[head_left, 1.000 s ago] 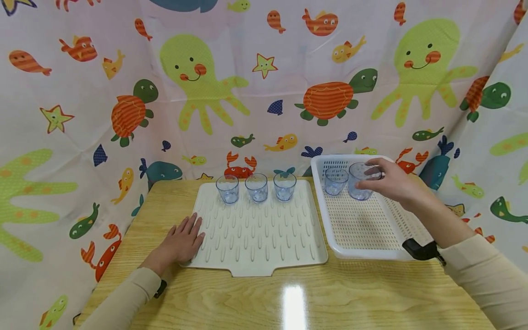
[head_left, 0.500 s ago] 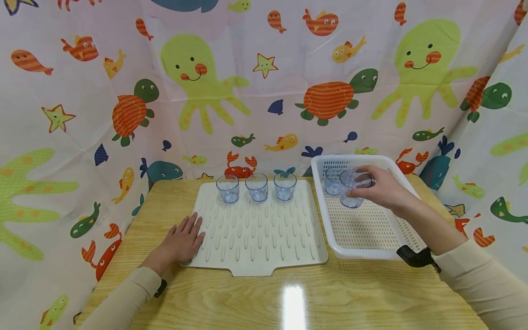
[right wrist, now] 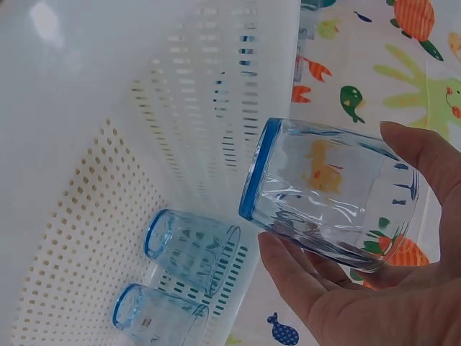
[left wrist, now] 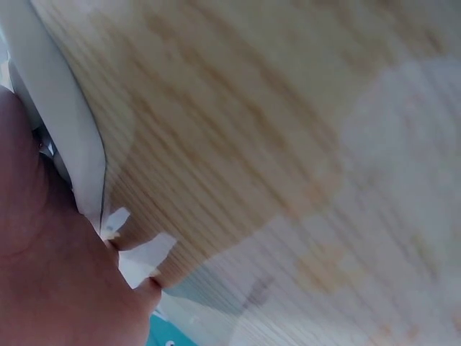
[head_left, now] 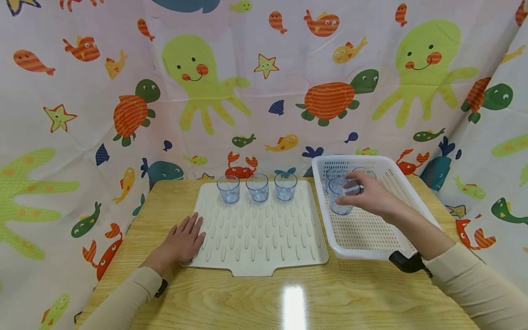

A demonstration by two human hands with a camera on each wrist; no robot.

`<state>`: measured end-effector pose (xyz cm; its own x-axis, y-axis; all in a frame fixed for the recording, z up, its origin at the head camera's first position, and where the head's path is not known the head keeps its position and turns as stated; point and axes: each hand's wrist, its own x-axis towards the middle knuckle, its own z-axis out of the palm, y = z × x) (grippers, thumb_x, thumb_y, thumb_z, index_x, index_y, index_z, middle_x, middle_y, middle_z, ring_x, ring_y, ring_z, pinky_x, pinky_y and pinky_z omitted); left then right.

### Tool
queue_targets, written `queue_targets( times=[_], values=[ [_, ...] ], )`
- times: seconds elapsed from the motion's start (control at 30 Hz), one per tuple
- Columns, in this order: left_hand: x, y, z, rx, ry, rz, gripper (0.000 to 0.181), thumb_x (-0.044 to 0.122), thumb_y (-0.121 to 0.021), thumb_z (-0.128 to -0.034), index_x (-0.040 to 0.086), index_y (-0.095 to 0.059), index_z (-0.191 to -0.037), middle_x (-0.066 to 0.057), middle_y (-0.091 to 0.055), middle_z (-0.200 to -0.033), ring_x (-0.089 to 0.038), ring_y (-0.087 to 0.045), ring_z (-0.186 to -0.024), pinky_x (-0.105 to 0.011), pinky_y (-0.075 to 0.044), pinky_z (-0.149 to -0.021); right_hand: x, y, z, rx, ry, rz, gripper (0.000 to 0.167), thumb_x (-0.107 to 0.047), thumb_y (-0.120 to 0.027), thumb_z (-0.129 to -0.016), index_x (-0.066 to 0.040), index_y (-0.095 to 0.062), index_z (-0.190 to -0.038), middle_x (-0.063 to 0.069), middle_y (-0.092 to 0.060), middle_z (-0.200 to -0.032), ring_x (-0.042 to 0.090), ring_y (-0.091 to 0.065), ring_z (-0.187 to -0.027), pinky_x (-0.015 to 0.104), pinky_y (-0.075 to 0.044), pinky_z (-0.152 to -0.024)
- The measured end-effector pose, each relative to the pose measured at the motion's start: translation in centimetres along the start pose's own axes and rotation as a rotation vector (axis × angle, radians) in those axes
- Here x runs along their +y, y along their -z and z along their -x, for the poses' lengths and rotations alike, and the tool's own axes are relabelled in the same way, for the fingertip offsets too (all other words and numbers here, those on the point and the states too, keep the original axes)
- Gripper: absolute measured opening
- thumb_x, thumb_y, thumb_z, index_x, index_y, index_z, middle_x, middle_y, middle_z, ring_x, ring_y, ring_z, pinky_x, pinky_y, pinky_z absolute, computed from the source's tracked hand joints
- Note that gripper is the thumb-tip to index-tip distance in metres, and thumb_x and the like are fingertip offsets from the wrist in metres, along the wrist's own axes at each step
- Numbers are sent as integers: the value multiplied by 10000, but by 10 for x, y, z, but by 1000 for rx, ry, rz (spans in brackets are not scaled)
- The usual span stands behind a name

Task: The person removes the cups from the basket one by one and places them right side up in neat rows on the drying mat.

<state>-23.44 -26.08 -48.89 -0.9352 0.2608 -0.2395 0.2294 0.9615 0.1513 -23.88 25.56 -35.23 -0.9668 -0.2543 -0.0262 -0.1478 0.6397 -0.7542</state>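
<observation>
A clear bluish glass (head_left: 340,204) (right wrist: 338,194) is pinched between the thumb and fingers of my right hand (head_left: 373,195) (right wrist: 374,288), over the back left part of a white basket (head_left: 360,254) (right wrist: 86,94). Two similar glasses (right wrist: 193,249) (right wrist: 160,317) stand in the basket beyond the held one. My left hand (head_left: 184,239) (left wrist: 65,281) lies palm down, fingers extended, on the left edge of a cream ridged tray (head_left: 252,270) (left wrist: 61,108). Along the tray's back edge, three glasses (head_left: 228,190) (head_left: 257,189) (head_left: 285,188) form a row.
Tray and basket sit side by side on a wooden table (head_left: 198,298), the basket's raised rim close to the tray's right edge. A curtain (head_left: 272,46) printed with sea animals hangs behind the table and at both sides.
My right hand has carried its glass leftward and nearer to me, uncovering another glass at the back of the basket. My left hand stays in place.
</observation>
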Motion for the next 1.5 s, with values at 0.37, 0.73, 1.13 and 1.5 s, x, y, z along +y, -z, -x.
queue_targets(
  times=[0.37,0.73,1.13,1.5],
  values=[
    [-5,-6,-3,13,-5,11,698,440,-287,-1108,0,-140,-1631,-212,-47,-1707,-453,-61,-1555,-695,-77,-1192,-4,-6,2,1,-14,-21,865,-324,-809,-878,37,-350,-1516,285,-508,-1413,423,-577,-1213,501,-553,-929],
    [-13,-13,-8,25,-7,-4,707,451,-283,-1103,3,-137,-1631,-213,-44,-1707,-456,-62,-1553,-705,-75,-1186,-14,-9,1,8,-23,-87,859,-312,-820,-874,43,-357,-1504,262,-501,-1420,410,-561,-1242,460,-543,-940],
    [-11,-9,-8,16,-5,10,724,478,-289,-1101,11,-140,-1634,-203,-42,-1709,-459,-61,-1552,-708,-58,-1185,-32,-15,0,3,16,-136,861,-288,-826,-869,24,-358,-1520,222,-500,-1455,392,-537,-1294,482,-513,-981],
    [-1,-1,-1,3,0,-2,675,400,-326,-1113,0,-156,-1629,-226,-58,-1702,-469,-79,-1548,-708,-91,-1184,-53,-26,-4,-28,58,-172,831,-240,-835,-859,13,-382,-1508,208,-515,-1438,382,-550,-1290,487,-524,-986]
  ],
)
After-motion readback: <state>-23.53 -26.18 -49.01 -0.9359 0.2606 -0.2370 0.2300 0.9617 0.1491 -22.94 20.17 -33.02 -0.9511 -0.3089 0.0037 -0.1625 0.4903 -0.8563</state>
